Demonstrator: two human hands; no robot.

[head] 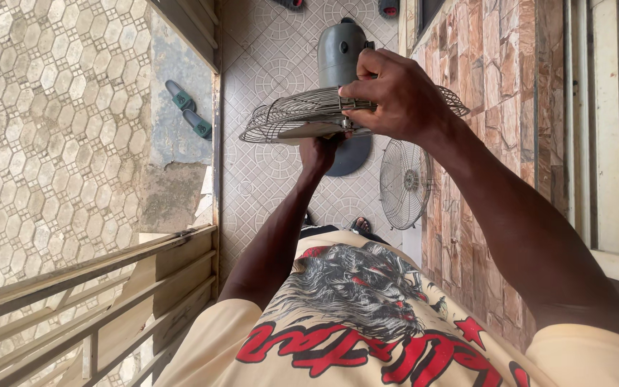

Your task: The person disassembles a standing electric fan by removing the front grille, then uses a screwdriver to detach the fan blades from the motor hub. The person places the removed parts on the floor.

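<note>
- Head view, upper middle of the frame: we hold a standing fan with its front guard off; we judge the step in hand to be work at the hub of the rear wire guard (288,115), seating or loosening something there
- Our right hand (395,97) lies over the top of that guard, fingers (356,89) curled and pressed together around its centre, just in front of the grey motor housing (339,54)
- Our left hand (320,152) comes up from below, closed in a fist against the underside of the hub; what it pinches we cannot tell
- A blade (309,130) shows just under the wires, between the two hands
- The loose front guard (404,183) leans on the tiled wall at centre right, well apart from our fingers
- We judge the next move calls for steady bracing from below while the upper fingers turn or press
</note>
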